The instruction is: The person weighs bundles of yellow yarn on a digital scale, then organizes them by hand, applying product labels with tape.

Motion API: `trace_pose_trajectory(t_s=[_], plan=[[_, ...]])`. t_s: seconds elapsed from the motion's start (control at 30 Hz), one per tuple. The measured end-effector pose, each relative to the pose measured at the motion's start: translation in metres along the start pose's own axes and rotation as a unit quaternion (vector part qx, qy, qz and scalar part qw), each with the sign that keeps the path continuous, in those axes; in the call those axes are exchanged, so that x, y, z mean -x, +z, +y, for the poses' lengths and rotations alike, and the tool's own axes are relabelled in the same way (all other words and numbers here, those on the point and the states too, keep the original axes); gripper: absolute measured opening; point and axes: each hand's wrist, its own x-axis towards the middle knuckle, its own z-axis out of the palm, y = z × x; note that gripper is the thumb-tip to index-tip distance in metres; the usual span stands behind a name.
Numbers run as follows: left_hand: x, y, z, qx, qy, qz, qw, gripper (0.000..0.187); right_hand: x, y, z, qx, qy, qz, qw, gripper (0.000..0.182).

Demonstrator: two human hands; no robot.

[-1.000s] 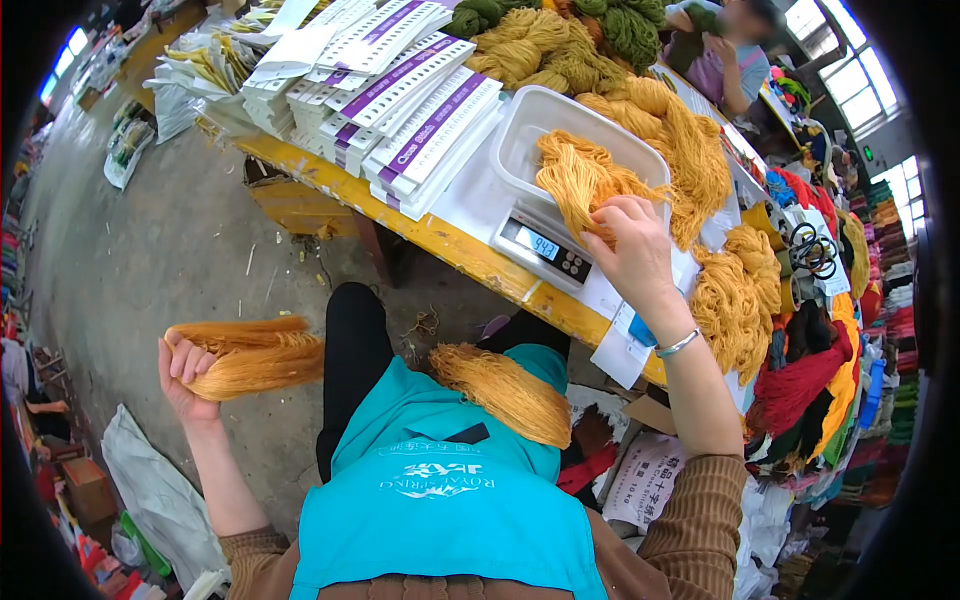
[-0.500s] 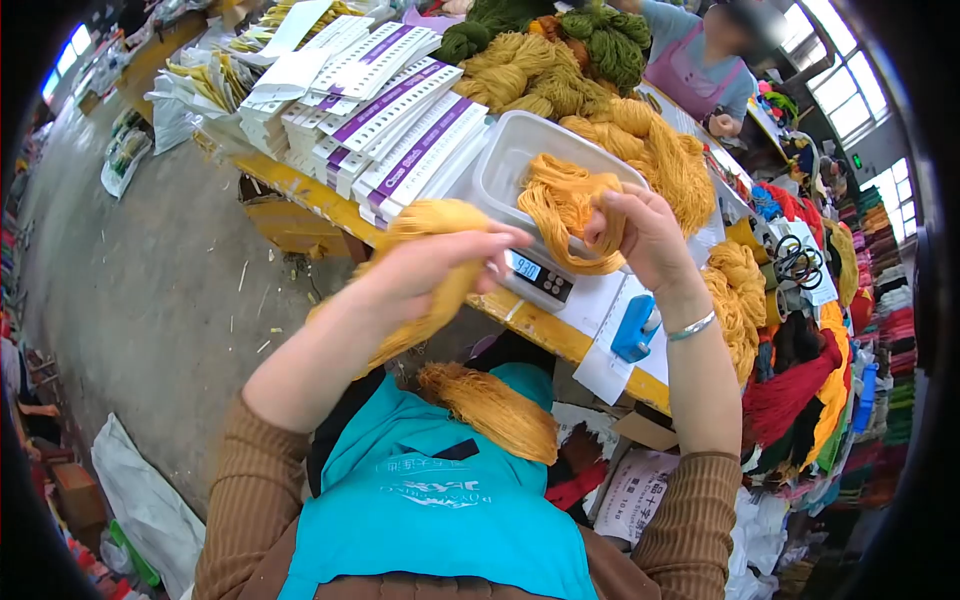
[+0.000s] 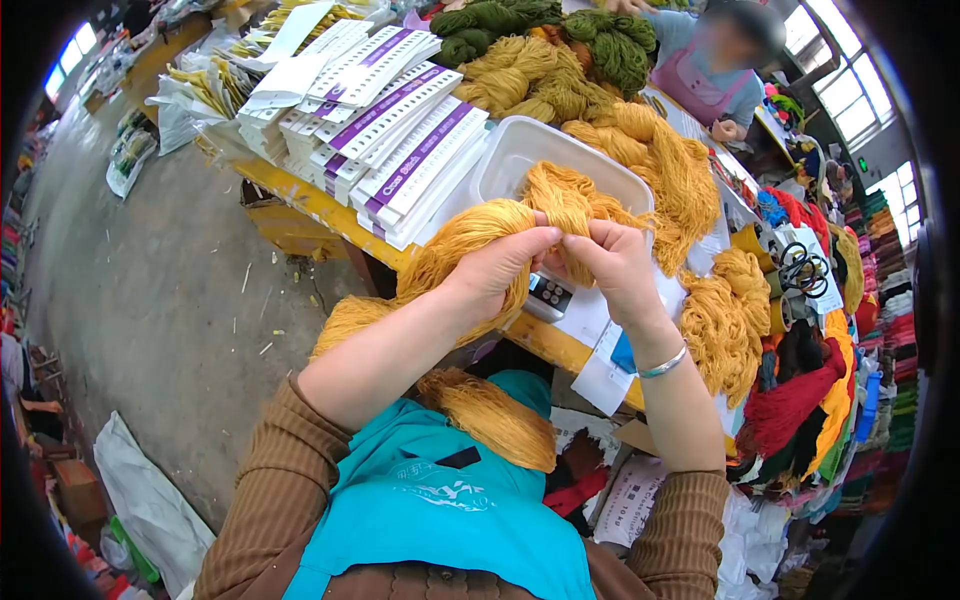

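My left hand [image 3: 498, 270] is closed round a large yellow skein of thread [image 3: 465, 238], whose tail hangs behind my forearm past the table edge. Close beside it, thumb tips nearly touching, my right hand [image 3: 615, 265] pinches orange-yellow thread [image 3: 567, 195] that reaches into a clear plastic tub [image 3: 500, 165]. The tub rests on a digital scale [image 3: 548, 295], its display now mostly covered by my hands and the thread. Another yellow skein [image 3: 490, 415] lies across my lap on the turquoise apron [image 3: 450, 530].
Stacked white cards with purple bands [image 3: 415, 165] stand left of the tub. Yellow hanks [image 3: 665, 180] and green hanks [image 3: 610, 45] lie behind it. Black-handled scissors [image 3: 803, 265] lie at the right. A co-worker in a pink apron [image 3: 695, 85] is across the table.
My left hand has moved right with the yellow skein and now meets my right hand in front of the tub. The right hand has shifted slightly left and down, and the scale's reading is now hidden.
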Motion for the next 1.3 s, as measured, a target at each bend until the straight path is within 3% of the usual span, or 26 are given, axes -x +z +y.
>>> trace_pose_trajectory(t_s=[0.13,0.2,0.33,0.4,0.5,0.6,0.63,0.67,0.8,0.9,1.0,1.07,1.13,1.17,1.2,1.23,1.27,1.3], plan=[[0.002,0.001,0.006,-0.004,-0.005,0.02,1.0,0.006,-0.008,-0.011,0.019,0.07,-0.064,0.063,0.994,0.012],[0.004,0.003,0.01,0.003,-0.03,0.037,0.999,0.007,-0.004,-0.004,0.01,-0.145,-0.034,0.069,0.986,0.011],[0.008,0.007,0.014,0.056,-0.045,0.025,0.997,0.009,-0.005,-0.009,0.015,-0.172,0.011,0.071,0.982,0.012],[0.008,0.004,0.015,0.088,-0.036,0.015,0.995,0.01,-0.004,-0.009,0.009,-0.291,0.058,0.049,0.954,0.014],[0.005,-0.004,0.014,0.132,-0.038,-0.028,0.99,0.012,-0.01,-0.02,0.015,-0.305,0.041,0.036,0.951,0.014],[0.007,-0.001,0.016,0.147,-0.081,-0.039,0.985,0.013,-0.015,-0.022,0.013,-0.242,0.025,-0.002,0.97,0.012],[0.011,0.004,0.019,0.128,-0.108,0.004,0.986,0.016,-0.013,-0.019,0.009,-0.242,0.024,-0.001,0.97,0.012],[0.013,0.007,0.021,0.108,-0.135,0.047,0.984,0.019,-0.011,-0.012,0.001,-0.195,0.017,0.01,0.981,0.012],[0.009,-0.008,0.013,0.067,-0.157,0.045,0.984,0.02,-0.03,-0.035,-0.01,-0.065,-0.028,0.064,0.995,0.013],[0.017,0.002,0.027,0.01,-0.112,0.07,0.991,0.016,-0.06,-0.079,-0.048,-0.052,-0.034,0.122,0.991,0.013],[0.027,-0.007,0.043,-0.023,0.018,-0.036,0.999,0.023,-0.082,-0.122,-0.108,-0.039,-0.092,0.168,0.981,0.018],[0.045,-0.001,0.067,-0.044,0.099,-0.046,0.993,0.024,-0.096,-0.16,-0.154,-0.084,-0.111,0.195,0.971,0.012],[0.07,0.015,0.093,0.002,0.18,-0.014,0.984,0.024,-0.093,-0.175,-0.201,-0.095,-0.182,0.253,0.946,0.013],[0.082,0.013,0.105,0.014,0.222,0.002,0.975,0.024,-0.099,-0.198,-0.223,-0.096,-0.215,0.237,0.943,0.012],[0.092,0.0,0.119,0.079,0.232,-0.08,0.966,0.024,-0.095,-0.208,-0.245,-0.138,-0.227,0.232,0.936,0.013],[0.103,-0.015,0.135,0.143,0.24,-0.162,0.946,0.023,-0.097,-0.24,-0.267,-0.123,-0.254,0.167,0.945,0.014],[0.121,-0.021,0.151,0.187,0.24,-0.182,0.935,0.023,-0.097,-0.261,-0.285,-0.107,-0.279,0.101,0.949,0.015],[0.143,-0.025,0.167,0.23,0.24,-0.202,0.921,0.024,-0.092,-0.244,-0.302,-0.116,-0.3,0.201,0.925,0.017]])
